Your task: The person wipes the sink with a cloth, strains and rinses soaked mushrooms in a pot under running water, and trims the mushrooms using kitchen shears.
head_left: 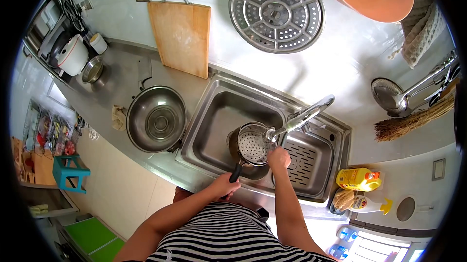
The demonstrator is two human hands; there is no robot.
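Observation:
My left hand (224, 186) is closed around the black handle of a saucepan (233, 146), which is held over the left basin of the steel sink (206, 116). A round perforated steamer insert (253, 146) sits in or against the pan, its holes facing up. My right hand (278, 159) is closed at the right side of the insert, just below the faucet (304, 114). What its fingers grip is hidden. The faucet's head hangs over the insert's right edge.
A steel wok (156, 118) stands left of the sink, with a cutting board (180, 38) leaning behind it. On the right are a yellow detergent bottle (359, 179), a spray bottle (369, 204) and a brown scrubber (344, 200). A steamer rack (276, 11) hangs on the wall.

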